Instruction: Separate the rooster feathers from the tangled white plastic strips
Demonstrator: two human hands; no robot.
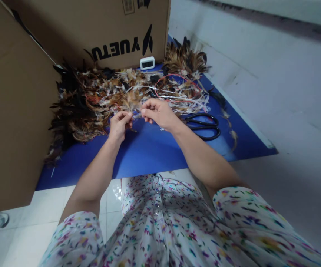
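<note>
Between my two hands, just above the front of the blue tabletop (155, 148), is a small tuft of brown and whitish feathers (133, 102). My left hand (120, 124) pinches its lower part between thumb and fingers. My right hand (157, 113) is closed at the tuft's right side, thumb against fingertips; whether it grips feathers or a thin strand is too small to tell. Behind the hands spreads a wide pile of brown and black feathers (93, 100). White and clear ribbon strands (191, 104) and a red cord (171, 75) lie beyond my right hand.
Black-handled scissors (205, 128) lie right of my right forearm. A small white digital clock (147, 63) stands before a large cardboard box (107, 29). Another cardboard panel (13, 111) borders the left. A bushy feather bundle (187, 57) sits at the back right, near the wall (288, 92).
</note>
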